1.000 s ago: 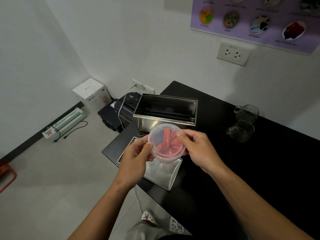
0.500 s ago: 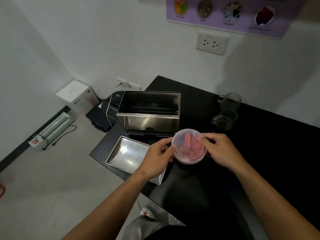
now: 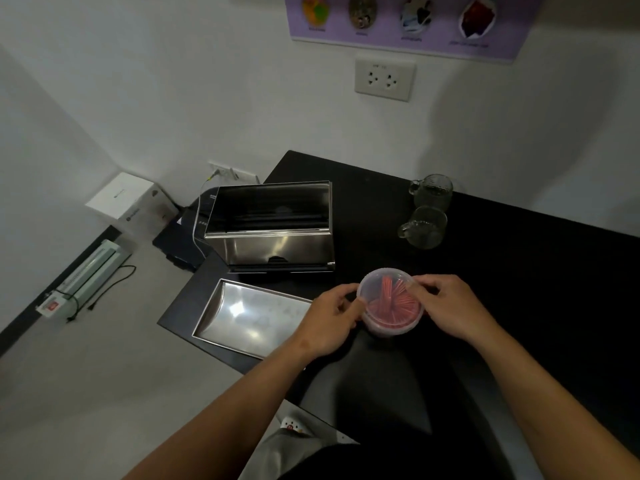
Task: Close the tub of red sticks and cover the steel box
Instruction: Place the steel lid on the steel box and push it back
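A round clear plastic tub of red sticks (image 3: 391,303) with its clear lid on top rests low over the black table (image 3: 519,289). My left hand (image 3: 329,320) grips its left rim. My right hand (image 3: 446,306) holds its right rim with fingers on the lid edge. Behind it to the left stands the open steel box (image 3: 273,233), its top uncovered. The flat steel lid (image 3: 252,317) lies upside down on the table's front left corner, partly under my left hand.
Two glass mugs (image 3: 427,211) stand at the back of the table, right of the steel box. The table's left edge drops to the floor, where a white carton (image 3: 128,199), a dark device (image 3: 183,237) and a laminator (image 3: 86,271) lie.
Both hands have carried the tub from in front of the steel box down and to the right, onto the table beside the flat lid. The view has shifted too.
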